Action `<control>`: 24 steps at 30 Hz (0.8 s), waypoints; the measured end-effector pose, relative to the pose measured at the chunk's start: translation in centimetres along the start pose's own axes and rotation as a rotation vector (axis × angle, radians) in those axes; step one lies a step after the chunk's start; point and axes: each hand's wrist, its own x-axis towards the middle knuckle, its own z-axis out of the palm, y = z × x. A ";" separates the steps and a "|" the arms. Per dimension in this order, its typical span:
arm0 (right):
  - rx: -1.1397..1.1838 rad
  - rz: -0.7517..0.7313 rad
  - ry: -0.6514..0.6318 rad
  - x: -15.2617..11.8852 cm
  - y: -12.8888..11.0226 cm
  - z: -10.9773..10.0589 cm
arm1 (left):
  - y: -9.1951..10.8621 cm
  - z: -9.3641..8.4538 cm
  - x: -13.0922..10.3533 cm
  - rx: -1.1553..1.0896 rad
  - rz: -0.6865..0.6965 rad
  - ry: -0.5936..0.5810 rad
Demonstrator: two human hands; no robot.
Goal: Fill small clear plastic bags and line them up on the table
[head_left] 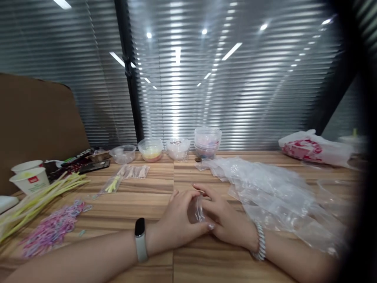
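Over the middle of the wooden table, a small clear plastic bag (199, 209) is pinched between both hands. My left hand (176, 220), with a grey-banded watch on its wrist, has its thumb and fingers closed on the bag's side. Opposite it, my right hand (228, 220), wearing a braided bracelet, grips the same bag. The bag's contents, if any, are hidden by the fingers. Right of my hands lies a spread pile of clear plastic bags (265, 188). Off to the left are filled small bags (135, 171) and a heap of pink and purple loops (54, 232).
Long yellow strands (55, 190) lie at the left near paper cups (31, 181). Along the back stand a clear bowl (123, 154), a bowl with yellow contents (150, 150), a whitish bowl (178, 149) and stacked tubs (207, 142). A red-and-white plastic bag (312, 147) sits back right.
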 end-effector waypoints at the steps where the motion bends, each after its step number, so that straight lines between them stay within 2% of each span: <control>1: -0.008 -0.006 -0.004 0.0 0.0 0.1 | 0.2 -0.1 -0.1 -0.001 -0.003 -0.002; 7: -0.038 0.091 -0.075 0.1 -0.5 -0.1 | 0.1 0.0 -0.7 -0.011 0.014 0.072; 14: -0.054 0.088 -0.072 -0.1 -0.4 -0.2 | -0.3 0.2 -0.9 -0.039 0.116 0.153; 18: -0.057 0.123 -0.078 -0.1 -0.4 -0.3 | -0.3 0.4 -0.6 -0.045 0.130 0.207; 24: -0.087 0.042 -0.136 -0.2 -0.8 -0.7 | -1.1 0.8 -0.4 -0.007 0.155 0.266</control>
